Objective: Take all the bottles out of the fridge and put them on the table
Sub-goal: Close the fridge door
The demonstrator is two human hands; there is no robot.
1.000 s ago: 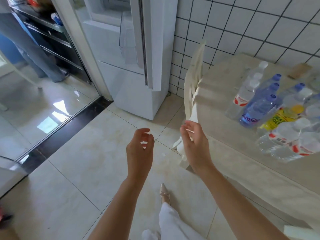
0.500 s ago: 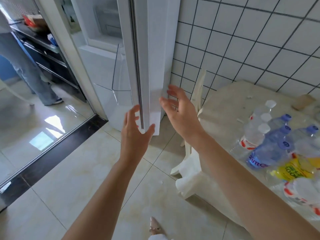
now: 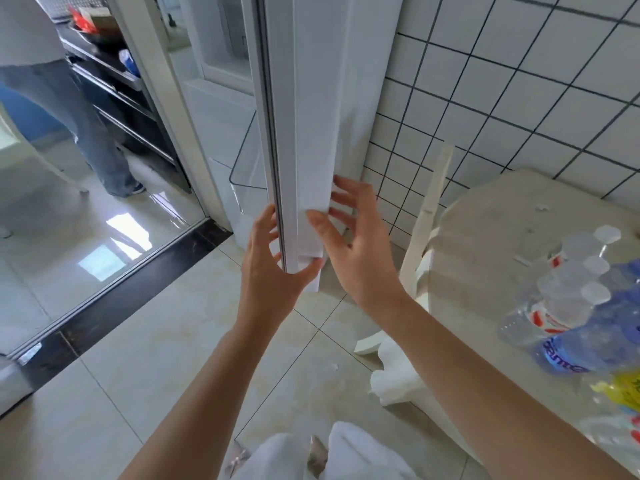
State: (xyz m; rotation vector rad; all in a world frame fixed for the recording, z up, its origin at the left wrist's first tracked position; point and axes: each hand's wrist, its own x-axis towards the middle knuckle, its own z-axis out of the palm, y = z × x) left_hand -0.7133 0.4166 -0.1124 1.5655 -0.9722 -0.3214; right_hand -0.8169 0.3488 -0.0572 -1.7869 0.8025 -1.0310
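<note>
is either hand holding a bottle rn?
No: the left hand and right hand are both at the fridge door edge, and the bottles sit on the table.

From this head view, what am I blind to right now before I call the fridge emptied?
- Fridge shelves: hidden behind the fridge door, seen edge-on; only a clear door bin shows.
- Bottles on the table: the cluster is blurred and cut by the right edge, so no count.
- Left hand and right hand at the door's lower corner: grip firmness unclear.
</note>
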